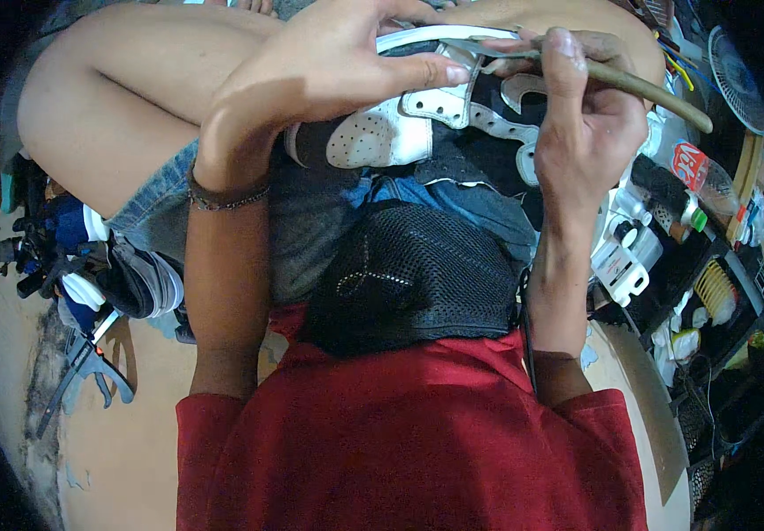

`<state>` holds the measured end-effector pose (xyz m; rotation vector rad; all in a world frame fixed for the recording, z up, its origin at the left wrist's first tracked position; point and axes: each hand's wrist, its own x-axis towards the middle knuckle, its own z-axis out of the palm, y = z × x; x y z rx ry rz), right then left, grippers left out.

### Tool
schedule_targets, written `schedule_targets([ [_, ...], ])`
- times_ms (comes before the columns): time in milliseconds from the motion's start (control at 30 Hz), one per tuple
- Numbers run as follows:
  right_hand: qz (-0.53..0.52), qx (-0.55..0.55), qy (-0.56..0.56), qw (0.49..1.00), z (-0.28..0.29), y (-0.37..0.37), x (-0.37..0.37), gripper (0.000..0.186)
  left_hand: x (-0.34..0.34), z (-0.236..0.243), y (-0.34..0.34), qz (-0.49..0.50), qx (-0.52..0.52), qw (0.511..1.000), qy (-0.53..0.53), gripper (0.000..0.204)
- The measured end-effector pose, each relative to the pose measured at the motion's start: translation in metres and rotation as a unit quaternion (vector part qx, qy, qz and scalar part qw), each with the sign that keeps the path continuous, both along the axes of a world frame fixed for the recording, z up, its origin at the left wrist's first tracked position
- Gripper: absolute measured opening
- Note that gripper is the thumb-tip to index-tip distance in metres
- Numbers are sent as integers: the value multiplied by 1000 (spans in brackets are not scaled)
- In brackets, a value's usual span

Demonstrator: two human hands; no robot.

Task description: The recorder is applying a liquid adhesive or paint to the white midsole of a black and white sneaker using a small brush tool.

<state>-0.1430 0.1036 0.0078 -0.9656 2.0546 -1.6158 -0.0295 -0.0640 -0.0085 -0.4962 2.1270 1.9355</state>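
Observation:
My left hand [338, 75] grips a white curved strip [439, 37], which looks like a shoe sole's edge. Its thumb stretches along the near side, and its other fingers are partly hidden behind. My right hand [586, 124] is closed around a tool with a long wooden handle [656, 96], thumb on top. The tool's thin metal blade [479, 49] points left and lies against the strip. Just below both hands, white perforated shoe upper pieces [382, 137] rest on dark cloth across my lap. Nearer to me is a black mesh item [417, 274].
On the right stand a clear bottle with a red label [705, 177], white containers [621, 265], a yellow brush [717, 288] and a fan [740, 80]. Dark and white bundled items [138, 279] and a grey-orange clamp [90, 372] are at the left.

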Motion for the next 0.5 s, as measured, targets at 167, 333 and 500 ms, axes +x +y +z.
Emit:
schedule_targets([
  [167,5,37,40,999,-2,1,-3,22,-2,-2,1,0,7,1000,24,42],
  [333,11,4,-2,1000,0,-3,3,20,-1,6,2,3,-15,1000,-21,42],
  [500,-2,2,-71,997,0,-1,3,15,-1,-2,1,1,-6,999,33,42],
])
